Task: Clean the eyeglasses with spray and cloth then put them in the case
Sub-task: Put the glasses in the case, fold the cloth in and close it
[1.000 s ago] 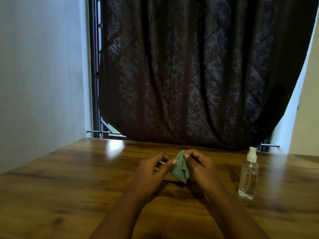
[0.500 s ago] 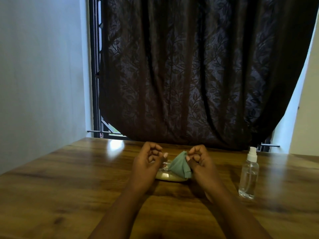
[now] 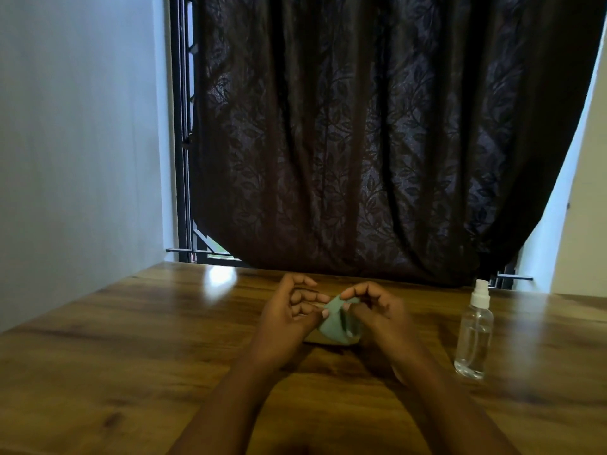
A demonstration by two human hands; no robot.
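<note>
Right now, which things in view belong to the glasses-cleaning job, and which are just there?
Job:
cloth, pinched by left hand and right hand
spray bottle, upright on the table, untouched
pale object under the cloth, possibly the case; glasses not clearly visible

Just there:
curtain
window grille
wall

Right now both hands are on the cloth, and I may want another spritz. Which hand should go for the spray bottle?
The right hand. The spray bottle stands upright on the table just to its right, apart from it, with nothing between. The left hand would have to cross over the cloth.
</note>
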